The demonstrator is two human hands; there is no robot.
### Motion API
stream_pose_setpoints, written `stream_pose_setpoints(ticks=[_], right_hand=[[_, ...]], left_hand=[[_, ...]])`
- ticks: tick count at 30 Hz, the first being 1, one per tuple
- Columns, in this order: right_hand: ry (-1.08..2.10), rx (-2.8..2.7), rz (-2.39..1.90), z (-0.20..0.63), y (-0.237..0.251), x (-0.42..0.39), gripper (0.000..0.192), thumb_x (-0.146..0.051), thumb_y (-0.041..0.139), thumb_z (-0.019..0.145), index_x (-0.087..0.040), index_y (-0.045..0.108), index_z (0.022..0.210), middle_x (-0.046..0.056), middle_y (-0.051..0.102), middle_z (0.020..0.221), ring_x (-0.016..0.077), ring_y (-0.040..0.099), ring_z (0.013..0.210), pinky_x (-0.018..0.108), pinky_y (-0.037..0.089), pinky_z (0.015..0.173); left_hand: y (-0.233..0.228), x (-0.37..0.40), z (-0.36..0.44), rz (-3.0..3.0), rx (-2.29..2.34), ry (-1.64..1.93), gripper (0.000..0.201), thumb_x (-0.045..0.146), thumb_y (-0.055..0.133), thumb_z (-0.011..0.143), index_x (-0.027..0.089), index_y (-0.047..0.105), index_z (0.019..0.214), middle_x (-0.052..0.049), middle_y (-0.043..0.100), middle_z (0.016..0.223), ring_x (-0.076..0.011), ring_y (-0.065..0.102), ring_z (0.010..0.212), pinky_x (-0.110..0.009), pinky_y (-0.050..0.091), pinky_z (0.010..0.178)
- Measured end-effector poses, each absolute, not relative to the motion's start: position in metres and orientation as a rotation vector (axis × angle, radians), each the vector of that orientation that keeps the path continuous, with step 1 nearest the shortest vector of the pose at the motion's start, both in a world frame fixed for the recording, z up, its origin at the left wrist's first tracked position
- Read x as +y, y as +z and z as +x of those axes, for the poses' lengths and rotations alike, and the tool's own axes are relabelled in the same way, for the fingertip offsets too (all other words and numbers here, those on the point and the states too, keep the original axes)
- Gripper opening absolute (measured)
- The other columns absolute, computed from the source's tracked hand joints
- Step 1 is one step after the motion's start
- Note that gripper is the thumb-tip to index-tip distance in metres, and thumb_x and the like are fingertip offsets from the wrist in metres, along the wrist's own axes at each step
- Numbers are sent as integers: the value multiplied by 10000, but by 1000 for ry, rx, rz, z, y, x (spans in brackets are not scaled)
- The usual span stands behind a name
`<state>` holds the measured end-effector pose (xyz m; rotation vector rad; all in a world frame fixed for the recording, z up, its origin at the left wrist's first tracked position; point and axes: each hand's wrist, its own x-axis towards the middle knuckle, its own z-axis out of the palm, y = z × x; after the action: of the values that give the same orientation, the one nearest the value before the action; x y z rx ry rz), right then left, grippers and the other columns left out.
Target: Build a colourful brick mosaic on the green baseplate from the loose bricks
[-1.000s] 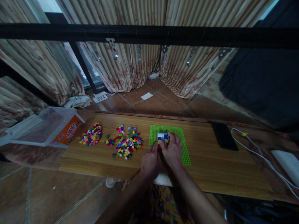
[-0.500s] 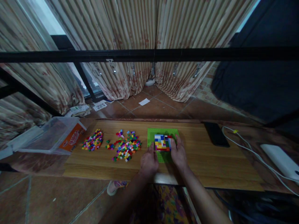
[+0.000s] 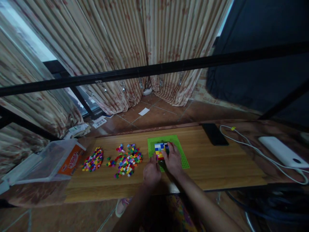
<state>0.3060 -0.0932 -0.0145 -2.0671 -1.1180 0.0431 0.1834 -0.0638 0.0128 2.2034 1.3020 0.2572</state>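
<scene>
A flat block of toy bricks (image 3: 159, 147) in white, blue, yellow and red sits over a green studded baseplate (image 3: 182, 155). My left hand (image 3: 152, 171) has its fingers against the near left corner of the block. Over the block's right side lies my right hand (image 3: 174, 160), fingers bent around it and covering much of that part. The block is held between both hands. To the left lie a spread of loose bricks (image 3: 130, 160) and a smaller heap of bricks (image 3: 94, 160) in mixed colours.
A clear plastic box (image 3: 45, 161) with an orange label stands at the left end of the wooden board (image 3: 205, 172). On the right are a black phone (image 3: 215, 134), a white cable (image 3: 251, 145) and a white power bank (image 3: 281, 151). A black rail (image 3: 169, 67) runs behind.
My view has tilted and turned a little. My right hand has shifted from the block's right edge to further over it, hiding more bricks. The left hand stays at the near left corner.
</scene>
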Motion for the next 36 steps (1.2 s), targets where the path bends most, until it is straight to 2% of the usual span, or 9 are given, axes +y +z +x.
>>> stream_pose_setpoints(ticks=[4,8,11,16,20,24,32,36], right_hand=[[5,-1272,-2098,298,3,-98,532,-401,393,939,-112,393,1386,196,408,1428,303,343,1344,531,282,1076],[5,-1645,-1978,288,13,-98,545,-387,411,937,-153,348,1425,140,370,1476,259,250,1401,519,169,1134],[22,-1813,-1953,290,9,-97,566,-416,392,943,-153,326,1440,135,359,1484,249,251,1403,511,153,1139],[-75,-1950,-1964,300,-6,-97,646,-454,405,929,-139,251,1471,141,308,1508,260,208,1417,520,125,1138],[-146,-1977,-1966,302,-10,-98,637,-443,379,934,-128,246,1471,135,295,1514,268,203,1417,526,134,1130],[-170,-1993,-1972,300,-9,-99,628,-445,371,935,-116,267,1460,136,307,1509,271,223,1410,532,136,1128],[-157,-1969,-1965,282,-14,-85,632,-454,380,936,-143,245,1469,111,317,1508,266,218,1410,529,138,1131],[-169,-1946,-1978,280,-17,-84,645,-450,393,933,-152,219,1477,119,311,1510,274,223,1406,549,118,1126]], left_hand=[[15,-65,183,2174,1258,287,447,167,361,879,107,472,1308,-175,617,1206,-239,636,1011,-338,479,855],[16,-63,179,2111,1165,373,416,225,388,892,174,503,1289,-130,636,1204,-226,626,1055,-329,476,893],[15,-59,175,2028,1081,446,428,197,396,879,217,523,1287,-90,637,1224,-203,599,1112,-311,463,947],[9,-56,167,1907,1081,522,474,122,424,811,198,554,1261,-62,630,1238,-181,570,1157,-314,421,1029],[10,-63,155,1894,1030,612,434,134,441,822,166,556,1240,-89,623,1235,-182,575,1140,-316,439,1008],[11,-73,125,1936,981,760,349,148,450,849,180,582,1171,-87,663,1099,-173,614,1002,-322,487,916],[5,-58,35,1888,1504,926,278,238,473,872,185,590,1119,-60,650,985,-164,618,898,-288,498,808],[13,-31,26,1970,1724,784,266,279,492,868,209,602,1101,-74,623,1088,-172,617,917,-278,484,791]])
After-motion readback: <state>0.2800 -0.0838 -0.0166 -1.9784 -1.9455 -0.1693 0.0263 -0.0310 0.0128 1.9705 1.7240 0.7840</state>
